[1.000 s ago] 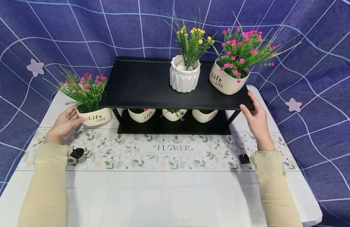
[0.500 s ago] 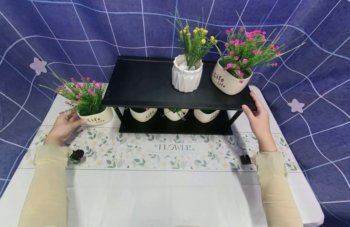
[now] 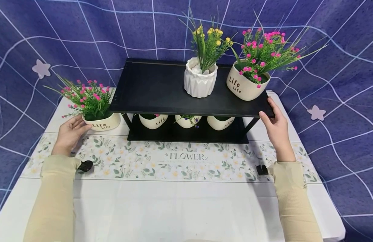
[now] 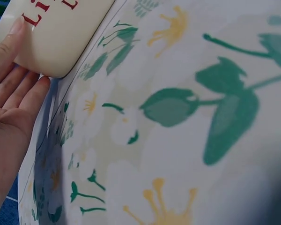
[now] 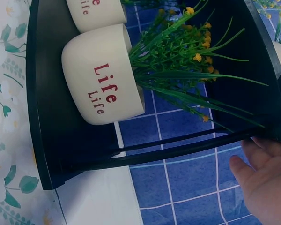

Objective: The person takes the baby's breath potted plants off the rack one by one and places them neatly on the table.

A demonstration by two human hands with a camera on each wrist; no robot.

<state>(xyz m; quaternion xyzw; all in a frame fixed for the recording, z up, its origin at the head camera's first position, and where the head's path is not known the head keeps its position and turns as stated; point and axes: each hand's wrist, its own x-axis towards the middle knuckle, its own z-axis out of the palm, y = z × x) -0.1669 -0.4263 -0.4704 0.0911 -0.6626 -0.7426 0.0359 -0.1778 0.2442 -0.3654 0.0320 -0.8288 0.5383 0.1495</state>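
Observation:
In the head view my left hand [image 3: 70, 133] holds the left end of a cream oval flowerpot [image 3: 113, 121] with pink flowers, its thumb on the "Life" front. The pot stands beside the left end of a black two-tier shelf [image 3: 156, 87], partly overlapped by the upper board. The left wrist view shows the thumb [image 4: 11, 40] on the lettering and the fingers at the pot's end. My right hand [image 3: 275, 129] grips the shelf's front right corner. Up close in the right wrist view, its fingers [image 5: 260, 154] bend at the upper board's edge.
On the upper board stand a white fluted pot [image 3: 200, 82] with yellow flowers and a cream pot [image 3: 245, 85] with pink flowers. Several cream pots [image 3: 187, 121] sit on the lower board. A floral "FLOWER" runner [image 3: 186, 166] crosses the white table; a blue grid cloth [image 3: 92, 27] hangs behind.
The left flowerpot has shifted slightly left relative to the shelf, and its flowers lean further left. The right hand keeps its place at the shelf corner. The whole head view has shifted a little.

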